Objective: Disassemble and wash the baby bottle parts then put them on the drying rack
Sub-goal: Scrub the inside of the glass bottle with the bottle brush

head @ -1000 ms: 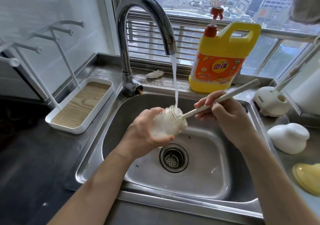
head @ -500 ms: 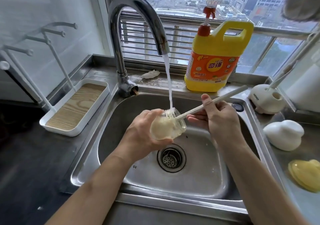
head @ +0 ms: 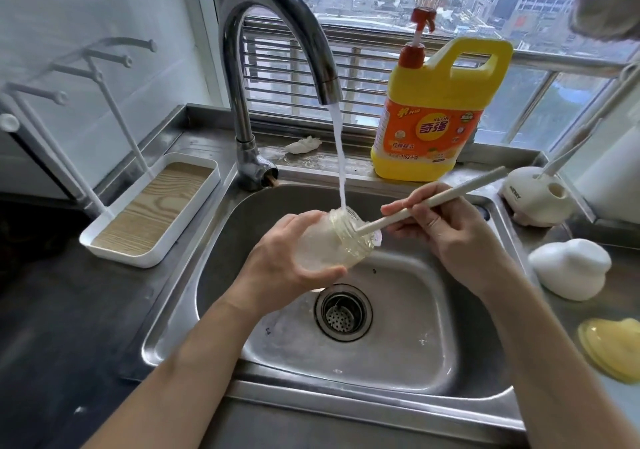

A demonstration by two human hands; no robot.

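A steel sink (head: 415,327) fills the middle of the view from above, with a dark counter on either side. A tall curved tap (head: 277,9) rises behind it, and a thin stream of water (head: 339,158) falls from its spout. On the counter left of the sink, well apart from both hands, stands the drying rack (head: 152,213), a white tray with a wood-look base and bare white pegs on poles. Nothing sits on it. A yellow soap jug (head: 436,116) stands on the ledge behind the sink.

Two bare forearms reach in from the bottom edge, and the hands are near each other above the drain (head: 343,312). The left hand (head: 280,268) is wrapped around the base of the bottle (head: 332,244), a short, wide, clear one, cloudy inside. The bottle lies tipped on its side. Its long axis runs from the left palm up and to the right, so the open mouth faces the right hand and sits right under the water.

The right hand (head: 446,237) pinches the pale handle of a brush (head: 450,194) between thumb and fingers. The handle slants along nearly the same line as the bottle and enters its mouth. The brush head cannot be made out through the cloudy wall.

The step in hand looks like scrubbing inside the bottle. When it goes to dry, the rack lies on the left hand's side, so that hand has the shorter reach.
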